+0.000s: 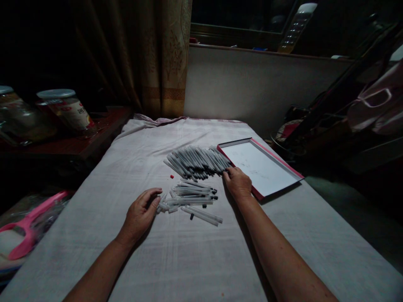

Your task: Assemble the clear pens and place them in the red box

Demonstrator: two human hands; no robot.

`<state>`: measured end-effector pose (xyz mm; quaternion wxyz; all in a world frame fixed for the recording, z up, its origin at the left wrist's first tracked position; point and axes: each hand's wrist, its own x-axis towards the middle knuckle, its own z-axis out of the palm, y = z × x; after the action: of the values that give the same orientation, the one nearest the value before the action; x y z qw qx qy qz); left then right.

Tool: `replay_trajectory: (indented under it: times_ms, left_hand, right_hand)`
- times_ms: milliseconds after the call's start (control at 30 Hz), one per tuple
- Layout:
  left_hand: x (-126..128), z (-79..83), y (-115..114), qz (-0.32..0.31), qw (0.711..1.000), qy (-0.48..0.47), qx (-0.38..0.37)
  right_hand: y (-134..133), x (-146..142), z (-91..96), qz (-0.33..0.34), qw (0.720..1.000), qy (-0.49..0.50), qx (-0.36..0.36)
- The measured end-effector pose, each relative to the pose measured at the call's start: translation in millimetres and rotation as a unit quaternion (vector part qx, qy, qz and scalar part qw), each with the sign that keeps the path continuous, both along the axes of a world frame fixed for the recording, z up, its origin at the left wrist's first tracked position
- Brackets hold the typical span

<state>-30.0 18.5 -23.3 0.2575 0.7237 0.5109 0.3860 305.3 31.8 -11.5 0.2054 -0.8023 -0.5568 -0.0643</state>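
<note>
A large heap of clear pens with dark ends [195, 159] lies across the middle of the cloth-covered table. Nearer me is a smaller group of pen barrels [192, 200], with loose black end pieces and short clear caps [163, 206] beside it. My left hand [141, 212] rests at the left of these caps, fingers curved and apart, with nothing visible in it. At the right end of the heap, my right hand [237, 181] has its fingers bent together at the pen ends; its fingertips are partly hidden. A small red piece [171, 176] lies left of the pens.
A shallow box lid [261, 165] with red edges sits right of the pens, close to my right hand. Jars [67, 111] stand on a dark wooden surface at the left. A pink plastic handle [28, 228] is below. A curtain [166, 63] hangs behind.
</note>
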Motion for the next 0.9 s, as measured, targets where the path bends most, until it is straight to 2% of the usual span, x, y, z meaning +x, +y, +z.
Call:
replay_trajectory:
  times_ms: [133, 200, 267, 367, 467, 633, 767, 900]
  left_hand:
    - [-1, -1.0, 0, -0.005, 1.000, 0.008, 0.009]
    - [-1, -1.2, -1, -0.012, 1.000, 0.019, 0.022]
    - [-1, -0.5, -3, -0.018, 0.997, 0.039, 0.057]
    - [1, 2.5, -8, -0.021, 0.983, 0.085, 0.161]
    - [3, 5.8, -13, -0.022, 0.961, 0.127, 0.243]
    - [1, 7.2, -18, -0.070, 0.950, 0.165, 0.257]
    - [3, 11.0, -22, -0.104, 0.947, 0.170, 0.254]
    - [6, 15.3, -25, -0.104, 0.947, 0.175, 0.251]
  right_hand:
    - [-11, 5, 1.9, -0.014, 0.987, 0.109, 0.119]
    - [-22, 3, 3.8, -0.018, 0.961, 0.195, 0.195]
    - [-37, -6, 6.7, -0.005, 0.926, 0.295, 0.236]
    - [-59, -32, 12.8, 0.065, 0.883, 0.419, 0.202]
    - [-73, -58, 17.4, 0.159, 0.864, 0.456, 0.142]
    - [-78, -75, 15.6, 0.207, 0.844, 0.488, 0.079]
    - [-78, -74, 12.7, 0.208, 0.834, 0.508, 0.055]
    - [-79, -71, 12.6, 0.208, 0.828, 0.519, 0.053]
